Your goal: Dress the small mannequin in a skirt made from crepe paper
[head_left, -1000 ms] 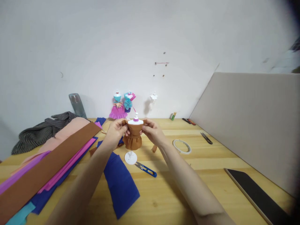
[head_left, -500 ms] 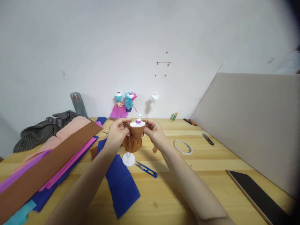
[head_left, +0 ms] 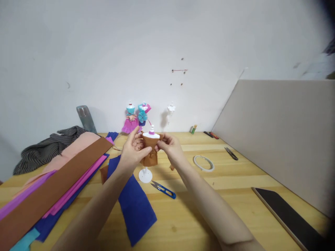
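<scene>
A miniature dress form (head_left: 151, 135) with a white neck and pink collar stands upright on its round white base (head_left: 145, 176). It wears brown crepe paper (head_left: 149, 161), wrapped as a bodice above a gathered skirt. My left hand (head_left: 132, 150) is around the form's left side, thumb pressed on the front of the bodice, index finger raised. With thumb and fingertips, my right hand (head_left: 171, 148) pinches the brown paper at the upper right edge. Blue-handled thread snips (head_left: 164, 190) lie just right of the base. A blue crepe paper strip (head_left: 137, 205) lies in front.
Colored paper sheets (head_left: 60, 174) and a striped cloth (head_left: 39, 153) lie left, near a bottle (head_left: 87, 118). Dressed forms (head_left: 131, 120) stand by the wall. Rightward are a tape roll (head_left: 203, 163), dark snips (head_left: 231, 153), a phone-like slab (head_left: 285, 216) and a pale panel (head_left: 282, 132).
My left hand has opened from a pinch at the bodice's upper left edge, bringing its thumb across the front. The dress form has turned slightly. My right hand still pinches the right edge.
</scene>
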`<state>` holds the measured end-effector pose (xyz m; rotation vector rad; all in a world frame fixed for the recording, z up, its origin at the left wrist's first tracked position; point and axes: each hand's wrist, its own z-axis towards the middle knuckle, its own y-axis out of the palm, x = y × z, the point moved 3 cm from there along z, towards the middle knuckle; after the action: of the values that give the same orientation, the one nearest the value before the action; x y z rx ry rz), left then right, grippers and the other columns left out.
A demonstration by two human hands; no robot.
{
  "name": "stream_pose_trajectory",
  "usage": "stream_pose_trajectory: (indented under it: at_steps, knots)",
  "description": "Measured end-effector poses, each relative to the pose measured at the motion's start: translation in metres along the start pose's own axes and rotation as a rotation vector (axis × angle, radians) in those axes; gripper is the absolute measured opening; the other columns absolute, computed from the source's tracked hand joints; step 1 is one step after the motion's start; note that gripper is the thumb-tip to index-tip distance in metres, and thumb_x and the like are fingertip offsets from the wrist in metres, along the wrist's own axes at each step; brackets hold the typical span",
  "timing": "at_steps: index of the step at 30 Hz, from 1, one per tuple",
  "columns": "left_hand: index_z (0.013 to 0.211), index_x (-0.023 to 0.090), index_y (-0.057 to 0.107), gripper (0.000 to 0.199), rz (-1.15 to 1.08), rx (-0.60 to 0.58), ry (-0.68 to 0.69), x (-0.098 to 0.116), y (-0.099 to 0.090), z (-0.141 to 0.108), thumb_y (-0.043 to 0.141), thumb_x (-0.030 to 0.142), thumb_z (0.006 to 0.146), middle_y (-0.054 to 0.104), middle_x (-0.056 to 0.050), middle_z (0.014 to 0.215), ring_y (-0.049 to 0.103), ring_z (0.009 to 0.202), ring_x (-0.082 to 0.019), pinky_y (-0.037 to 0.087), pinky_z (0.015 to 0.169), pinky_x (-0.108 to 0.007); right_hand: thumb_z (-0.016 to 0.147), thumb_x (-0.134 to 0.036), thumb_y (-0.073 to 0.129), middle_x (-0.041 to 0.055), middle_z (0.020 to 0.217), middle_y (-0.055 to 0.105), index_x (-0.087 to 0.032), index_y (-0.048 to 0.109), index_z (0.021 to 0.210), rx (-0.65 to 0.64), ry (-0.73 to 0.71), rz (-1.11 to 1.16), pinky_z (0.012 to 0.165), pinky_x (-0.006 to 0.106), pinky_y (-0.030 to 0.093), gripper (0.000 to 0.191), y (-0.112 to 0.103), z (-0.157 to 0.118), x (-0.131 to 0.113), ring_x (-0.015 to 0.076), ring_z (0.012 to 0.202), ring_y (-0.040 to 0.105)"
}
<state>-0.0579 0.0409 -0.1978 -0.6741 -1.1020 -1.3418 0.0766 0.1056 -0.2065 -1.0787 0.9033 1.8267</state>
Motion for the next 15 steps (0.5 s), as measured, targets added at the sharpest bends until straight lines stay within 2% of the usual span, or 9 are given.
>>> stream_pose_trajectory:
  at_steps: [3, 6, 10, 12, 15]
  knots:
    - [0.135, 0.022, 0.044, 0.082, 0.006, -0.021, 0.032, -0.001, -0.002, 0.001, 0.078, 0.017, 0.061, 0.057, -0.011, 0.123, 0.061, 0.109, -0.022, 0.050, 0.091, -0.031, 0.064, -0.026, 0.071, -0.0041, 0.051, 0.061, -0.019, 0.057, 0.071, -0.045, 0.043, 0.029, 0.049, 0.024, 0.045, 0.016, 0.002, -0.002, 0.000, 0.0111, 0.046, 0.056]
    - [0.137, 0.023, 0.043, 0.082, -0.022, -0.112, 0.051, -0.002, -0.005, 0.003, 0.079, 0.021, 0.063, 0.059, -0.012, 0.125, 0.059, 0.114, -0.024, 0.050, 0.094, -0.033, 0.064, -0.027, 0.074, -0.0049, 0.049, 0.060, -0.020, 0.060, 0.078, -0.075, 0.058, 0.015, 0.047, 0.023, 0.041, 0.021, 0.001, -0.004, -0.005, 0.0109, 0.045, 0.054]
    - [0.141, 0.027, 0.040, 0.082, -0.100, -0.265, 0.059, 0.000, -0.008, 0.005, 0.078, 0.025, 0.068, 0.054, -0.013, 0.137, 0.055, 0.122, -0.026, 0.047, 0.100, -0.037, 0.062, -0.024, 0.078, -0.0030, 0.067, 0.066, -0.021, 0.066, 0.101, -0.093, 0.050, -0.043, 0.048, 0.022, 0.040, 0.041, -0.004, -0.005, -0.014, 0.0091, 0.049, 0.051]
    - [0.142, 0.028, 0.039, 0.081, -0.113, -0.317, 0.067, 0.001, -0.010, 0.005, 0.077, 0.025, 0.071, 0.048, -0.012, 0.143, 0.050, 0.128, -0.026, 0.044, 0.104, -0.037, 0.061, -0.025, 0.079, -0.0013, 0.075, 0.069, -0.021, 0.067, 0.106, -0.151, 0.081, -0.049, 0.050, 0.023, 0.040, 0.047, -0.005, -0.005, -0.016, 0.0090, 0.051, 0.051]
    - [0.144, 0.032, 0.036, 0.081, -0.112, -0.372, 0.074, 0.003, -0.012, 0.004, 0.075, 0.025, 0.074, 0.035, -0.011, 0.153, 0.041, 0.136, -0.027, 0.042, 0.106, -0.035, 0.063, -0.029, 0.078, 0.0002, 0.076, 0.069, -0.020, 0.070, 0.102, -0.302, 0.107, -0.015, 0.058, 0.026, 0.046, 0.040, -0.001, -0.007, -0.019, 0.0133, 0.061, 0.058]
